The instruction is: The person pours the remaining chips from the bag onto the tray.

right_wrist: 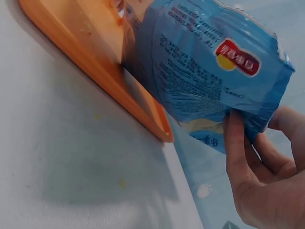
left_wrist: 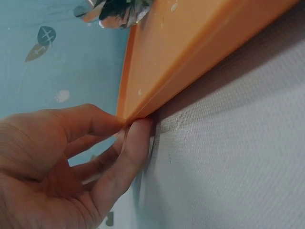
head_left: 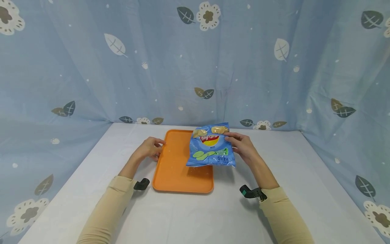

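A blue bag of potato chips (head_left: pixel 211 145) is tilted above the right side of an orange tray (head_left: pixel 173 162). My right hand (head_left: pixel 242 145) grips the bag by its right edge, thumb on one face and fingers on the other. In the right wrist view the printed back of the bag (right_wrist: pixel 190 62) faces the camera. At the tray's left rim, my left hand (head_left: pixel 150 148) pinches the edge. The left wrist view shows thumb and fingertips of the left hand (left_wrist: pixel 81 162) meeting on the tray's rim (left_wrist: pixel 190 71).
The tray lies on a white table (head_left: pixel 195 217). A blue curtain (head_left: pixel 158 67) with leaf and flower prints hangs behind the table and along both sides. Black camera mounts (head_left: pixel 251 192) are strapped at both wrists.
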`<act>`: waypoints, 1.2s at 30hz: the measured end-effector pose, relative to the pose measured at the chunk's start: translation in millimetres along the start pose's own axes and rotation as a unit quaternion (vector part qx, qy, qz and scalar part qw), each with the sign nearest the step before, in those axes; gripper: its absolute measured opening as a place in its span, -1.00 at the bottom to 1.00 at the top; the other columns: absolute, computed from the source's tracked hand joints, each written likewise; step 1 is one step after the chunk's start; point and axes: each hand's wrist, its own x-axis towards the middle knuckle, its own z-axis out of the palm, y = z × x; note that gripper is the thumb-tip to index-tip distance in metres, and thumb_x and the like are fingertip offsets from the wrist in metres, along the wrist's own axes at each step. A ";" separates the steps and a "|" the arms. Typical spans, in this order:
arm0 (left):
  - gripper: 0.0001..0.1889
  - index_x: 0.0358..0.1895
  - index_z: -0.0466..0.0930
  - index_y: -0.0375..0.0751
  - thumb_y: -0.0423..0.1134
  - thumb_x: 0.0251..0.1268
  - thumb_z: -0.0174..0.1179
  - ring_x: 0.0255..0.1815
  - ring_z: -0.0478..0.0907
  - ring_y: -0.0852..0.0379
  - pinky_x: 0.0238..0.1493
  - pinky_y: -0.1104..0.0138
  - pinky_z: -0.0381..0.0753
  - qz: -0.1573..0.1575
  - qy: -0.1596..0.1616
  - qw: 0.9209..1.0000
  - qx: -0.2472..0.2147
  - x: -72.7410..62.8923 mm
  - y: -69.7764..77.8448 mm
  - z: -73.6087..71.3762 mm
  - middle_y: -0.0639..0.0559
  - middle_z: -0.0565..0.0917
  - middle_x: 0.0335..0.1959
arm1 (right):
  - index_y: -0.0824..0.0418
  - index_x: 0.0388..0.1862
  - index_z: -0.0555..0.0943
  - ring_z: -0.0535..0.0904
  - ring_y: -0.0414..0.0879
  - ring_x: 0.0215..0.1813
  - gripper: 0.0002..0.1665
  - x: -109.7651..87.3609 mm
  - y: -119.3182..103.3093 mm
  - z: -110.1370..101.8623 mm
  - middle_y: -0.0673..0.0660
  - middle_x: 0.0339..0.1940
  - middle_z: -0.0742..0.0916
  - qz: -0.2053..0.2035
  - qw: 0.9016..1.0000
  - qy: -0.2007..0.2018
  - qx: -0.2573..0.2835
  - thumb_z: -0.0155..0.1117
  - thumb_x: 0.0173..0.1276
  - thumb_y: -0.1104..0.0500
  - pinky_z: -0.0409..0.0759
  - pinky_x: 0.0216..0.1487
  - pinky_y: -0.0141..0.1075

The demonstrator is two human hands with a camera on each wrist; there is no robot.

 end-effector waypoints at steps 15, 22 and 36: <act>-0.53 0.31 0.48 -0.31 -0.45 0.31 0.02 -0.48 0.66 0.13 -0.48 0.26 0.75 -0.004 -0.002 1.000 -0.007 -1.1 1.5 1.1 -0.29 0.59 -0.08 | 0.01 0.27 0.58 0.53 0.08 0.23 -0.47 -1.1 -4.5 -0.4 0.09 0.36 0.51 -0.005 1.000 0.001 0.005 0.31 0.35 -0.07 0.64 0.21 -0.22; -0.53 0.31 0.48 -0.28 -0.44 0.32 0.04 -0.48 0.66 0.12 -0.47 0.27 0.75 -0.011 0.002 1.000 -0.005 1.1 0.2 1.9 -0.30 0.57 -0.07 | 0.00 0.25 0.59 0.52 0.09 0.24 -0.49 -2.4 -5.6 0.4 0.10 0.36 0.52 -0.006 1.000 0.000 0.008 0.33 0.33 -0.07 0.64 0.20 -0.22; -0.54 0.30 0.49 -0.30 -0.45 0.31 0.04 -0.52 0.67 0.14 -0.49 0.26 0.75 -0.010 0.006 1.000 -0.004 -0.1 0.7 0.6 -0.32 0.59 -0.05 | -0.01 0.23 0.60 0.53 0.08 0.24 -0.51 -3.2 -7.0 3.8 0.08 0.34 0.52 -0.005 1.000 -0.006 0.015 0.32 0.34 -0.06 0.64 0.21 -0.19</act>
